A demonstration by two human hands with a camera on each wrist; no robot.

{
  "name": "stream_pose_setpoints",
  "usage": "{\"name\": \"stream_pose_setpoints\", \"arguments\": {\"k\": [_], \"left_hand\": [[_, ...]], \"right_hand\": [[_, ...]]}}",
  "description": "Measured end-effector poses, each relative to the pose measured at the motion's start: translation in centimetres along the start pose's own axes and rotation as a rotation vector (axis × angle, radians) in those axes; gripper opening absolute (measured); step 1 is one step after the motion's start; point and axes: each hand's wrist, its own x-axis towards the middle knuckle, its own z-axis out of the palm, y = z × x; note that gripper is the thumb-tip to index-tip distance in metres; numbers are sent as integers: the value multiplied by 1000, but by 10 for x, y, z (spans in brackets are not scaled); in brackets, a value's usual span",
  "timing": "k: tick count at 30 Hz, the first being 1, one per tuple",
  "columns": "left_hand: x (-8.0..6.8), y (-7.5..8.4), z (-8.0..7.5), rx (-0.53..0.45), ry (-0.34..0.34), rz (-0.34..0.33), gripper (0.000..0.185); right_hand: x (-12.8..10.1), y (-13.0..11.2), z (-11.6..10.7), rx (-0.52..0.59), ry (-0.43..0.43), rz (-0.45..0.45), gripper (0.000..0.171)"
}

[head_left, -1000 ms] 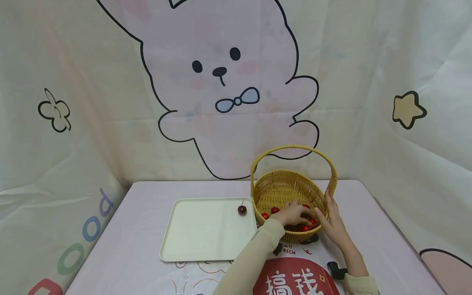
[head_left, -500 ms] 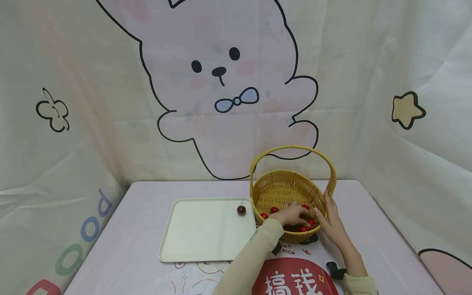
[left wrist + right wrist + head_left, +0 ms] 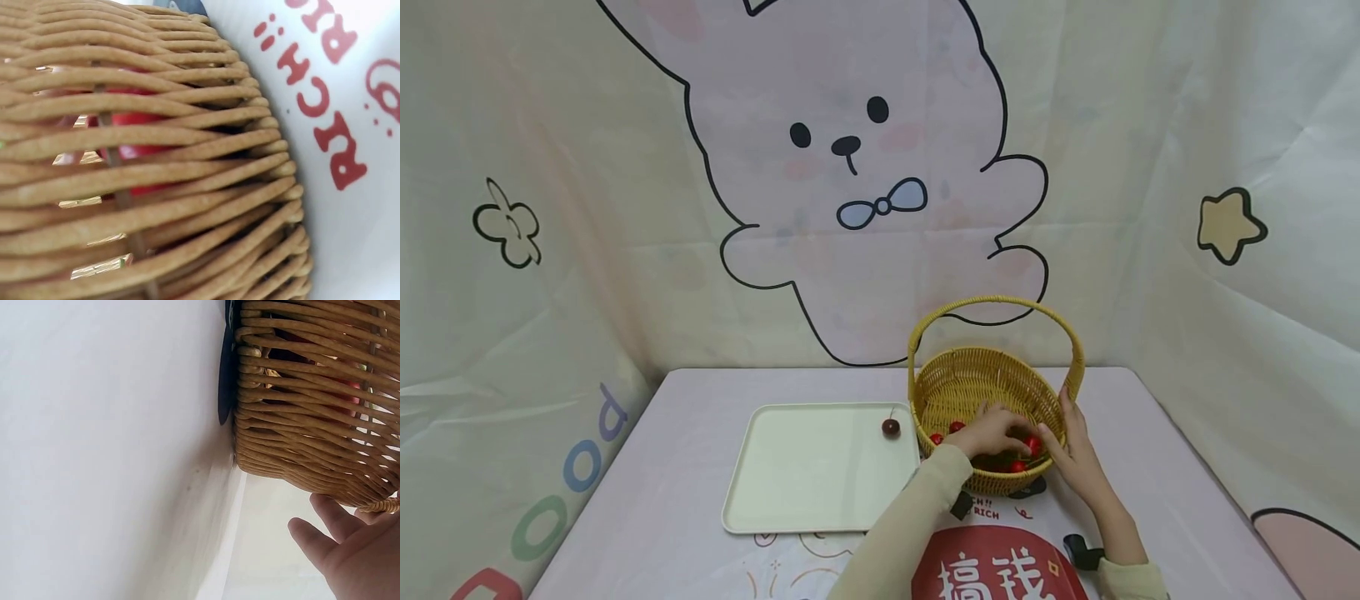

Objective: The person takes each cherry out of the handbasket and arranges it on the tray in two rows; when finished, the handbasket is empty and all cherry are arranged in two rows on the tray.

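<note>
A yellow woven basket (image 3: 977, 379) with a tall arched handle stands on the right half of the table, several bright red cherries (image 3: 1017, 467) low inside it. My left hand (image 3: 992, 431) reaches into the basket, fingers bent down over the cherries; I cannot tell whether it holds one. My right hand (image 3: 1078, 458) holds the basket's right side, thumb over the rim and fingers outside by the handle's foot. In the right wrist view those fingers (image 3: 334, 515) lie along the outer weave. The left wrist view shows red cherries (image 3: 140, 119) through the wickerwork.
Left of the basket lies a white rectangular tray (image 3: 820, 467), with one dark red cherry (image 3: 891, 428) and its stem near the tray's right edge. The tablecloth (image 3: 700, 392) bears printed drawings and red lettering. Printed fabric (image 3: 1112, 150) hangs around the table.
My left hand has shifted slightly up and left inside the basket. A cherry seen earlier beyond its fingers is hidden now. My right hand stays at the basket's side.
</note>
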Motion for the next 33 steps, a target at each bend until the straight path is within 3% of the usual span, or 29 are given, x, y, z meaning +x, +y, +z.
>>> {"name": "stream_pose_setpoints", "arguments": {"k": [7, 14, 24, 33], "left_hand": [[-2, -1, -6, -7, 53, 35, 36], [-4, -7, -9, -142, 132, 82, 33], [-15, -15, -12, -360, 237, 49, 32], [-29, -16, -17, -434, 353, 72, 35]], "right_hand": [[0, 0, 0, -9, -4, 14, 75], [-1, 1, -1, -37, -7, 36, 77], [0, 2, 0, -34, -8, 28, 78], [0, 3, 0, -22, -9, 32, 78]]}}
